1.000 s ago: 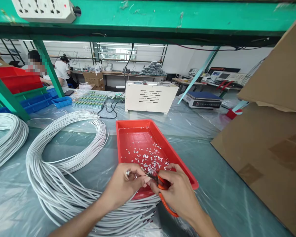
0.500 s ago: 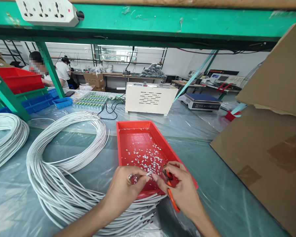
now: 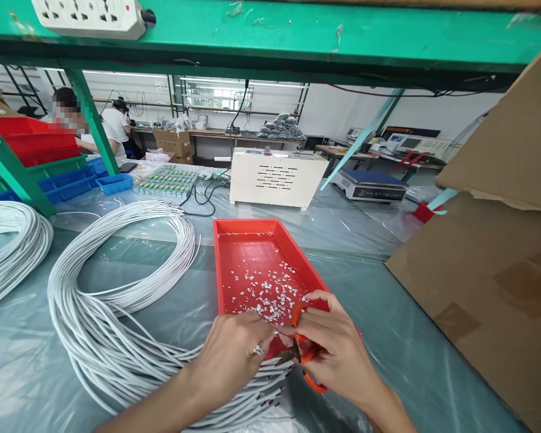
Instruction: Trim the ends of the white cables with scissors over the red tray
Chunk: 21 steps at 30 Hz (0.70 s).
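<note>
Notably, right hand (image 3: 336, 343) is grasping orange-handled cutters (image 3: 294, 353); left hand (image 3: 238, 347) is masking grip, cannot tell; blades (image 3: 285, 357) are lying close, slip risking nick.

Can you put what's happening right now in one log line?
red tray: white scraps inside | left hand: at tray's near end, grip unclear | right hand: holds orange-handled cutters | white cable coil: left of tray
</note>
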Each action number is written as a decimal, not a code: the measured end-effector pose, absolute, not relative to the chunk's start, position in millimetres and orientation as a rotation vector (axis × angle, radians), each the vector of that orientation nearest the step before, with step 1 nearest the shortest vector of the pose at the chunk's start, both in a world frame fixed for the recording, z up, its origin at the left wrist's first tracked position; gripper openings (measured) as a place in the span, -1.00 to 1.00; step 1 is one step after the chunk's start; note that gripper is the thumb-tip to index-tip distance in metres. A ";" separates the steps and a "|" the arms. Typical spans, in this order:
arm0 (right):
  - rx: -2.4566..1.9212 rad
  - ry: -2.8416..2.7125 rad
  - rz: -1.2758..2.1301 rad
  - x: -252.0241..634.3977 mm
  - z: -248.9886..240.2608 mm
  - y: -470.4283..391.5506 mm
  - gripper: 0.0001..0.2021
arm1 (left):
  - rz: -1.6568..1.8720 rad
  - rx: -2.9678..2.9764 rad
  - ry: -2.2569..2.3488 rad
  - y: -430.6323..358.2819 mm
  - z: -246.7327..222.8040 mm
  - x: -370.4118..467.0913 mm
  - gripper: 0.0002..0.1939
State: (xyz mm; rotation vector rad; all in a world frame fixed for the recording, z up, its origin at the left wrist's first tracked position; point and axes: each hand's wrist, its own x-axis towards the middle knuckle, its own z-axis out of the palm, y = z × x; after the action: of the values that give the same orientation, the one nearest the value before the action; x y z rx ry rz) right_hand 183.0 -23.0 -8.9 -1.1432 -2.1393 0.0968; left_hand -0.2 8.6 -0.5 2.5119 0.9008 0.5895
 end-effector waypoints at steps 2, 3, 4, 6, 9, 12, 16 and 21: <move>-1.195 -2.141 0.183 183.2 -8.6 -23.2 -0.82 | 0.511 2.643 0.888 9.0 -5.6 0.0 -0.80; -1.229 -2.129 0.243 183.0 -8.2 -23.5 -0.82 | 0.476 2.700 0.863 9.2 -7.4 -0.1 -0.80; -1.268 -2.110 0.320 182.7 -7.7 -23.8 -0.82 | 0.446 2.749 0.823 9.5 -8.4 -0.4 -0.80; -1.350 -2.031 0.537 182.0 -6.5 -24.7 -0.80 | 0.405 2.841 0.721 9.8 -8.5 -1.3 -0.79; -1.391 -1.778 1.005 181.5 -6.3 -25.4 -0.77 | 0.362 2.998 0.545 10.1 -7.1 -3.1 -0.79; -1.303 -1.605 1.359 182.5 -7.8 -24.2 -0.83 | 0.365 3.131 0.397 10.5 -6.6 -4.7 -0.79; -1.195 -1.547 1.541 184.9 -10.1 -21.5 -0.92 | 0.454 3.081 0.359 12.4 -6.0 -6.7 -0.77; -1.130 -1.385 1.607 185.6 -14.5 -21.4 -0.87 | 0.569 2.709 0.442 12.7 -2.3 -7.6 -0.79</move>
State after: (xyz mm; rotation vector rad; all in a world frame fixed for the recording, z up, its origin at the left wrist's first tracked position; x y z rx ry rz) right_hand 185.6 -21.4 -14.5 -1.1301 -1.3846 1.6067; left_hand -7.6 12.7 -2.3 2.7091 0.4425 0.5691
